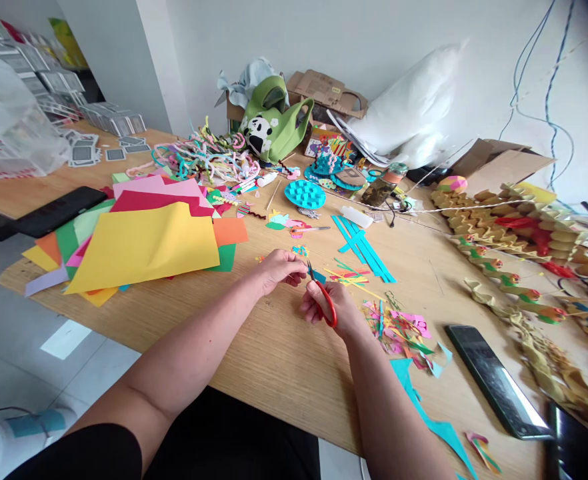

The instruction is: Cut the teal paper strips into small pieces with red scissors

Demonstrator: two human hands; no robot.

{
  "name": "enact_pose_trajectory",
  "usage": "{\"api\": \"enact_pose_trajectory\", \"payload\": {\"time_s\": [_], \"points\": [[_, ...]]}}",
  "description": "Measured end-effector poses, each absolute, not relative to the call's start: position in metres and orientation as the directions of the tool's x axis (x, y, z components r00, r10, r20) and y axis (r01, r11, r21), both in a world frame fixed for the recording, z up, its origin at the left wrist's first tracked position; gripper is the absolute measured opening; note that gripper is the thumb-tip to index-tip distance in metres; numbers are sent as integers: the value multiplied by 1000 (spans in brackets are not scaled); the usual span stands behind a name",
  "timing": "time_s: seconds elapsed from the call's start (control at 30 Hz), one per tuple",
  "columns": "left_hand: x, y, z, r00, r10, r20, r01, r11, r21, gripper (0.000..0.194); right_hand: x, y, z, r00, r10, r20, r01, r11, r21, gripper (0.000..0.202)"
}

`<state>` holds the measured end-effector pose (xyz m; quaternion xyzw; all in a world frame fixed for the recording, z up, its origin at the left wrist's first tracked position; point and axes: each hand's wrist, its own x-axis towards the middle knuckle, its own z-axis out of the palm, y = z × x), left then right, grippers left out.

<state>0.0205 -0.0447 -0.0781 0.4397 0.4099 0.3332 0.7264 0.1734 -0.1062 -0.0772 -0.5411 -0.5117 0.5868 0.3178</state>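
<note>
In the middle of the wooden table, my right hand (337, 307) is closed round the red handles of a pair of scissors (331, 308), whose dark blades point up toward my other hand. My left hand (281, 269) is pinched just left of the blade tips. What its fingertips hold, if anything, is too small to make out. Tiny yellow and blue paper bits (301, 251) lie just beyond my hands. Thin coloured paper strips (354, 277) are scattered to the right of the scissors, near a small dark blue paper piece (317, 275).
Coloured paper sheets (149, 243) are stacked at left. Blue strips (367, 250), paper scraps (399, 333) and a phone (497, 380) lie to the right. Behind are a round blue piece (305, 194), a glass jar (384, 185), a green panda bag (274, 127) and egg-carton pieces (494, 220).
</note>
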Motion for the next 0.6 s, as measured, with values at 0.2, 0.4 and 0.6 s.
{"api": "enact_pose_trajectory", "payload": {"time_s": [0.2,0.4,0.6], "points": [[21,-43,-84,471,838,-274,-121,369,922,11,174,-106,-80,-213,930,-299,160,-269,-950,54],[21,-44,-84,481,839,-254,-128,354,926,12,175,-105,-81,-227,927,-299,165,-266,-950,52],[20,-45,-83,489,837,-246,-111,340,934,12,175,-105,-81,-227,924,-309,173,-274,-946,51]]}}
